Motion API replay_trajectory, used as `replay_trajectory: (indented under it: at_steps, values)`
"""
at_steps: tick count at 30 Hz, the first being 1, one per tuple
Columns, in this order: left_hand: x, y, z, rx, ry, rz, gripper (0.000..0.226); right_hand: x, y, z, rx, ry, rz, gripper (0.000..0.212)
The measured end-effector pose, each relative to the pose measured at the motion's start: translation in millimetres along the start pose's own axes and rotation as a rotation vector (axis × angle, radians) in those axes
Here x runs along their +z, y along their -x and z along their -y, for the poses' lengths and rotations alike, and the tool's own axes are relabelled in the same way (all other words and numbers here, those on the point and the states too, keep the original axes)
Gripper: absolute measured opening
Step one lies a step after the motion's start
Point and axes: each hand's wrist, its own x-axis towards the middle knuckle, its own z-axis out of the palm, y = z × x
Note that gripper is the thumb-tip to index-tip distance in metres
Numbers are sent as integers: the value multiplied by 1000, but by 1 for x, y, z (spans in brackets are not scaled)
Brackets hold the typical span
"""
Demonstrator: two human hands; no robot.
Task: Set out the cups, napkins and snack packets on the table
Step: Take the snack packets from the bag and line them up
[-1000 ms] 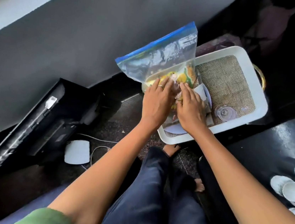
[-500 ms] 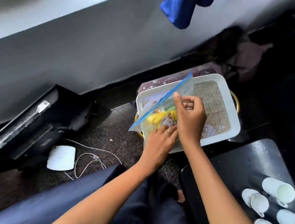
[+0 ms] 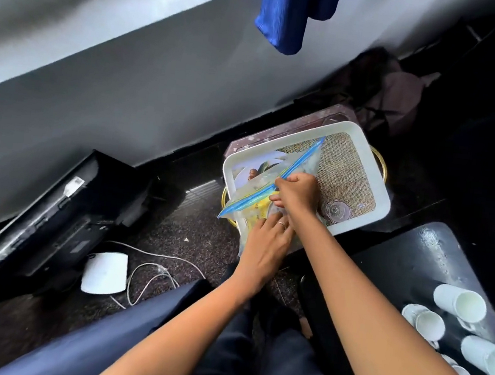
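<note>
Sitting low in the centre right of the frame, the white tray is carrying a woven mat and the clear zip bag of snack packets, which is lying across the tray's near left corner and overhanging its rim. The black worktop at the lower right is already bearing several white cups, tipped on their sides. The bag is looking soft, light and slick; its film is sagging around the yellow packets inside, so it will likely slump and slide if lifted by one corner. The blue zip strip is the stiffest part and seems the best place to take hold, with support under the belly. The right hand is doing just that, its grip clenched, pinching the blue strip near its middle. The left hand is resting flat on the lower part of the bag, fingers fairly straight, pressing rather than grasping. A small glass piece is lying on the mat just beside the right wrist. How many packets the bag is holding is hard to make out, napkins are not clearly showing, and the cups at the right edge are being cut off
</note>
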Motion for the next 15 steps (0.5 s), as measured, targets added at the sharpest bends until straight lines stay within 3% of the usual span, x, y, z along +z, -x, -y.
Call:
replay_trajectory:
  at_steps: [2, 5, 8, 11, 13, 15]
  values:
    - [-4, 4, 1, -5, 85, -50, 36, -7, 2, -4, 36, -135, 52, 11]
    - [-16, 15, 5, -18, 207, -179, 38, -25, 8, -9, 55, -330, 97, 19]
    - [-34, 28, 14, -57, 317, -369, 33, -42, 21, -10, 23, -394, 107, 17]
    - [-57, 29, 20, -210, 385, -483, 31, -52, 35, -10, -10, -412, 103, 13]
    - [-74, 22, 19, -313, 463, -466, 31, -57, 47, -8, -43, -395, 92, 12]
    - [-87, 10, 17, -383, 629, -335, 28, -59, 58, -6, -72, -378, 89, 13]
